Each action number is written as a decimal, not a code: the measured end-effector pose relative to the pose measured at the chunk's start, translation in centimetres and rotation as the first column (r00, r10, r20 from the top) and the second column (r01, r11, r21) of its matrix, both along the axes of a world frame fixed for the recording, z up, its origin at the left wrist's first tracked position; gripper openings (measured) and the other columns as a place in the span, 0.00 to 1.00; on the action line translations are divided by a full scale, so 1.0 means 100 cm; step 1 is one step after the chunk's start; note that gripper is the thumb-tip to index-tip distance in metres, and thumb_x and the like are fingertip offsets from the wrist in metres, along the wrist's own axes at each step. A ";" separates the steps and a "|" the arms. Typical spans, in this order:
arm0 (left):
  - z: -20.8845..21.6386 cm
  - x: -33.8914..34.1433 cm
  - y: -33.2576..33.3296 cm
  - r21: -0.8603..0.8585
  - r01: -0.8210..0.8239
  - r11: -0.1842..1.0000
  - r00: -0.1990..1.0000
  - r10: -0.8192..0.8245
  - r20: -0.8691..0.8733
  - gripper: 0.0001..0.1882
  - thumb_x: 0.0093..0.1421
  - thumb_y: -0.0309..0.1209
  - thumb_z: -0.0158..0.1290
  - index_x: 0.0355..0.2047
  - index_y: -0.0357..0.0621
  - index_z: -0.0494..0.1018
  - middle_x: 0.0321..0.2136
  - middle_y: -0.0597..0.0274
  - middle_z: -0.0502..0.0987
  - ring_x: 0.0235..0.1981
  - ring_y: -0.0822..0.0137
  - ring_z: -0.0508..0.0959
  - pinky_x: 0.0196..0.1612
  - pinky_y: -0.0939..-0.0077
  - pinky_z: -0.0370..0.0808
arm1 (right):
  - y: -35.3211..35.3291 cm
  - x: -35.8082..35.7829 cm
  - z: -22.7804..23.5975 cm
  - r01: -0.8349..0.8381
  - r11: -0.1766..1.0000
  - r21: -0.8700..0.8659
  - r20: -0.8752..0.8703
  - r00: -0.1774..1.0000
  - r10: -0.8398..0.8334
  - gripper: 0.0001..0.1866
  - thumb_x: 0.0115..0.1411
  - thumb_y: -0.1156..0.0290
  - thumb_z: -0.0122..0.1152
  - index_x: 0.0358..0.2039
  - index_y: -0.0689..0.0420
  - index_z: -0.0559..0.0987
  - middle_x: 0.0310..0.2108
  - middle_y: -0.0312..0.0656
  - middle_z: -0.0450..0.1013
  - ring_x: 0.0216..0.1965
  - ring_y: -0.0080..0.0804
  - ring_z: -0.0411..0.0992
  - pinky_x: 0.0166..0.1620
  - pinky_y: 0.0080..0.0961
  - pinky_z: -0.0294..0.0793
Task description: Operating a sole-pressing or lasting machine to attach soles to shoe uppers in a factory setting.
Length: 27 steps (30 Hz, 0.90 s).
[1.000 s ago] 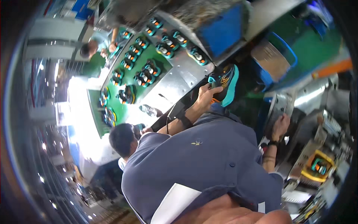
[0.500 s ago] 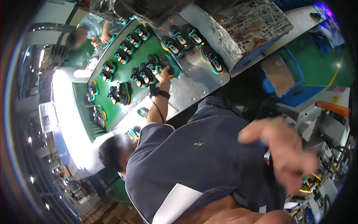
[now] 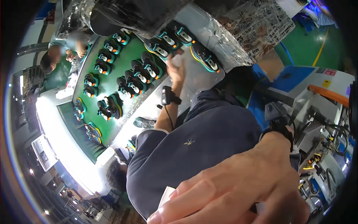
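Note:
My left hand [image 3: 176, 70] has its fingers apart and holds nothing that I can see. It hovers over the silver metal tabletop [image 3: 199, 80], just nearer to me than a group of black sneakers [image 3: 167, 39] with white, teal and orange parts. To its left, a row of similar sneakers [image 3: 138, 76] stands on the green surface [image 3: 115, 71]. Large and close in front of my shirt is my right hand [image 3: 238, 183], fingers stretched and slightly spread, with nothing visible in it. Both wrists wear black straps with small devices [image 3: 166, 95].
Plastic-wrapped boxy equipment [image 3: 253, 30] borders the table at the upper right. A white and blue machine [image 3: 298, 86] with an orange bar stands to my right. Another person [image 3: 59, 56] works at the far left, and a dark-haired head [image 3: 117, 173] is beside my left shoulder.
My left hand has let go of a sneaker, which now stands at the end of the row, and moved right toward the other sneakers. My right hand swung inward across my chest.

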<state>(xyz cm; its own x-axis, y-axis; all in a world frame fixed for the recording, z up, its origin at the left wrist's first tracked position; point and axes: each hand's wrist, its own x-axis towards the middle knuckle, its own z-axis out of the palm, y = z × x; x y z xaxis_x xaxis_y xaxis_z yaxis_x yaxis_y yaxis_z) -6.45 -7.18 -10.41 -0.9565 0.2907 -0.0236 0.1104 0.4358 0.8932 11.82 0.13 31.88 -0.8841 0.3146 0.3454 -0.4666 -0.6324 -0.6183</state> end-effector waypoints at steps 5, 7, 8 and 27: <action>-0.049 0.071 0.089 0.147 0.130 0.981 0.943 -0.168 0.288 0.51 0.47 0.39 0.66 0.64 0.35 0.48 0.59 0.36 0.60 0.57 0.48 0.67 0.60 0.63 0.64 | 0.008 0.003 0.010 -0.014 1.000 -0.003 0.061 0.998 0.014 0.17 0.62 0.59 0.53 0.38 0.61 0.77 0.34 0.53 0.78 0.34 0.47 0.79 0.41 0.25 0.78; -0.062 0.074 0.111 0.004 0.087 0.996 0.961 -0.085 0.264 0.53 0.47 0.39 0.65 0.65 0.36 0.44 0.62 0.34 0.52 0.57 0.41 0.66 0.59 0.58 0.65 | 0.006 0.008 0.019 -0.062 0.997 0.036 0.116 0.992 0.058 0.16 0.62 0.61 0.54 0.35 0.63 0.79 0.32 0.53 0.79 0.34 0.46 0.79 0.41 0.23 0.78; -0.048 0.079 0.125 -0.183 0.073 0.980 0.983 -0.040 0.178 0.54 0.47 0.37 0.65 0.65 0.36 0.41 0.63 0.33 0.49 0.57 0.36 0.65 0.59 0.55 0.66 | 0.003 0.008 0.022 -0.090 0.995 0.034 0.101 0.991 0.086 0.16 0.62 0.61 0.54 0.35 0.63 0.79 0.32 0.53 0.79 0.34 0.46 0.79 0.41 0.23 0.78; 0.049 0.081 -0.044 0.392 -0.489 0.779 0.775 0.182 0.605 0.36 0.40 0.14 0.61 0.53 0.36 0.67 0.42 0.53 0.75 0.40 0.60 0.78 0.43 0.68 0.78 | 0.055 0.019 0.008 -0.372 0.926 -0.071 -0.077 0.927 0.366 0.36 0.64 0.48 0.49 0.22 0.76 0.75 0.30 0.63 0.77 0.26 0.43 0.75 0.29 0.33 0.77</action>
<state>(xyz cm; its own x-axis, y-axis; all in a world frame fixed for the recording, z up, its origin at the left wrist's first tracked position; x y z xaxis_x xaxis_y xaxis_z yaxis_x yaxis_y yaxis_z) 1.67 -11.59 -5.51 -0.8740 0.0666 -0.4814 -0.4852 -0.1759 0.8565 13.76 5.66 32.72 -0.9210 0.0000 0.3895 -0.2257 -0.8150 -0.5337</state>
